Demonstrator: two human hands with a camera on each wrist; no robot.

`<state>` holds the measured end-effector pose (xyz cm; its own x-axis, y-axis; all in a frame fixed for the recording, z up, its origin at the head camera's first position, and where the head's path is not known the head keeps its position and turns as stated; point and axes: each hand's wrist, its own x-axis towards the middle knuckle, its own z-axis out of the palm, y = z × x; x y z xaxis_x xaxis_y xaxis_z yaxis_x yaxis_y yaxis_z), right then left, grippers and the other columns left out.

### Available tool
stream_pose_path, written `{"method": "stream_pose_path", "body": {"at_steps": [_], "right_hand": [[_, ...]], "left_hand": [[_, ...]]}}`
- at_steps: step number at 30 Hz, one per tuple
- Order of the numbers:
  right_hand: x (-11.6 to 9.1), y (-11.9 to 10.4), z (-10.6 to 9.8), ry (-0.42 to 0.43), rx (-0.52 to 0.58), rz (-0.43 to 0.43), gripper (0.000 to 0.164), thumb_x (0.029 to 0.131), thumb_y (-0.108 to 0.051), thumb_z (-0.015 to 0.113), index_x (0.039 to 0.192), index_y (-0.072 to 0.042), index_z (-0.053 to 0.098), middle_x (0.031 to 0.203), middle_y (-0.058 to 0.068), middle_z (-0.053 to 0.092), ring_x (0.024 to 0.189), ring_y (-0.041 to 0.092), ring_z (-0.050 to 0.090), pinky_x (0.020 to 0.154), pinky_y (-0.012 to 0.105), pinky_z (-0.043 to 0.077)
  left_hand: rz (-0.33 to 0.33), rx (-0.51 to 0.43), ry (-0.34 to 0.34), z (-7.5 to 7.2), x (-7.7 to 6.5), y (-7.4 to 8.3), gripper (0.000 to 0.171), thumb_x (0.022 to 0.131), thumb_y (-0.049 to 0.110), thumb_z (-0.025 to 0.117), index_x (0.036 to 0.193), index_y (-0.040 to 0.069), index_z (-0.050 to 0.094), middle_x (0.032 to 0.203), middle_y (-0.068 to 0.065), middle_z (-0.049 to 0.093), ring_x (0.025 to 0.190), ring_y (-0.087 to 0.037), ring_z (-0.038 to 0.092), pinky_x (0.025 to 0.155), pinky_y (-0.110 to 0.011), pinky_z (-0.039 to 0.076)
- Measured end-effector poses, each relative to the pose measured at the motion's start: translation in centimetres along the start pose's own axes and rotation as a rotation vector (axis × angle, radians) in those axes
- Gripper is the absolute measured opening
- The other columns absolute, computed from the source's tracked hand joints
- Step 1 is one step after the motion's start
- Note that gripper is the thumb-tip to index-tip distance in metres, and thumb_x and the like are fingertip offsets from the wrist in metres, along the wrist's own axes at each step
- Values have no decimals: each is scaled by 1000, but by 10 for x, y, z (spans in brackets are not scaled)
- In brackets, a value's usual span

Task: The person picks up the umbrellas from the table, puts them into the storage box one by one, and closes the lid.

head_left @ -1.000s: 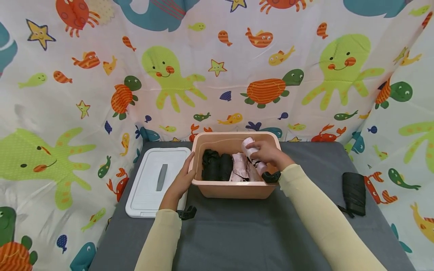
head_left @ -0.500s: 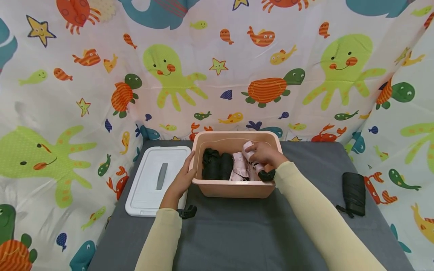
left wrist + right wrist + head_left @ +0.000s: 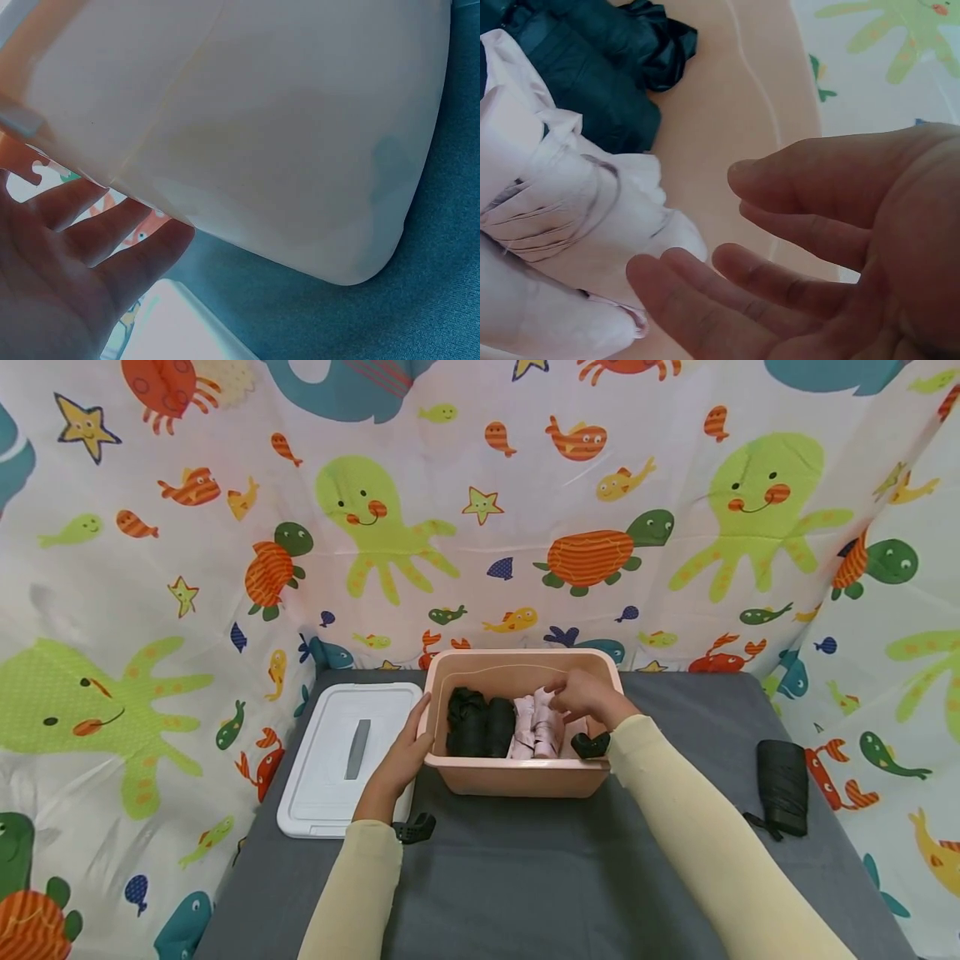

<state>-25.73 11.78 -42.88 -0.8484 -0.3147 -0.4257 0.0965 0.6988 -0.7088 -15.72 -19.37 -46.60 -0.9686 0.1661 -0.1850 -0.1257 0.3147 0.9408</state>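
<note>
A peach plastic bin [image 3: 517, 782] holds two black folded umbrellas [image 3: 468, 732] at its left. Two pink folded umbrellas [image 3: 547, 731] lie beside them, side by side. My right hand [image 3: 590, 700] is over the bin's right part, near the rightmost pink umbrella. In the right wrist view its fingers [image 3: 705, 319] are spread apart with nothing between them, just off the pink fabric [image 3: 570, 210]. Against the bin's left side rests my left hand [image 3: 405, 756]; in the left wrist view its straight fingers [image 3: 142, 262] touch the outer wall [image 3: 262, 187].
A white lid [image 3: 322, 802] with a grey handle [image 3: 358, 749] lies on the grey table [image 3: 510, 877], left of the bin. Far right, another black folded umbrella [image 3: 782, 789] lies near the table edge. A curtain [image 3: 480, 602] printed with sea animals hangs behind.
My right hand has lowered the tilted pink umbrella into place beside the other pink one and let go of it. The left hand stays at the bin's side.
</note>
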Motion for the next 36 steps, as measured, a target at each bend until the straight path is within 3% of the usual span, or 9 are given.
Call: {"method": "stream_pose_path", "body": {"at_steps": [15,23,27,31,36], "right_hand": [[-24,-8,-13,24,-229,-95,38,91,-13,62,128,-6,62,128,21,61,112,34,61,91,44,54],[-39,-6,-15,34,-247,-148,42,90,-14,62,130,-6,60,129,22,60,114,34,60,90,44,54],[-49,-2,-17,46,-253,-191,44,91,-14,61,133,-4,58,130,21,60,117,36,58,92,46,53],[-61,0,-21,82,-281,-175,44,92,-19,59,135,-10,57,131,21,59,118,38,57,92,51,51],[-77,4,-23,150,-322,-148,46,92,-28,58,136,-16,56,134,20,56,119,39,55,90,55,51]], "left_hand": [[-9,2,12,1,1,0,69,97,15,39,155,37,9,164,-4,8,149,-33,17,112,-63,23],[-9,-1,11,2,2,-2,68,98,15,39,156,35,9,164,-4,8,149,-33,16,112,-64,23],[-9,-10,16,1,12,-16,68,98,17,40,155,39,9,164,-2,8,149,-33,15,112,-65,22],[-7,-11,35,2,22,-30,67,98,22,41,152,48,11,164,3,9,149,-31,15,112,-65,21],[-4,-3,55,5,21,-30,66,97,24,43,149,53,13,163,4,11,149,-32,16,110,-68,21]]}}
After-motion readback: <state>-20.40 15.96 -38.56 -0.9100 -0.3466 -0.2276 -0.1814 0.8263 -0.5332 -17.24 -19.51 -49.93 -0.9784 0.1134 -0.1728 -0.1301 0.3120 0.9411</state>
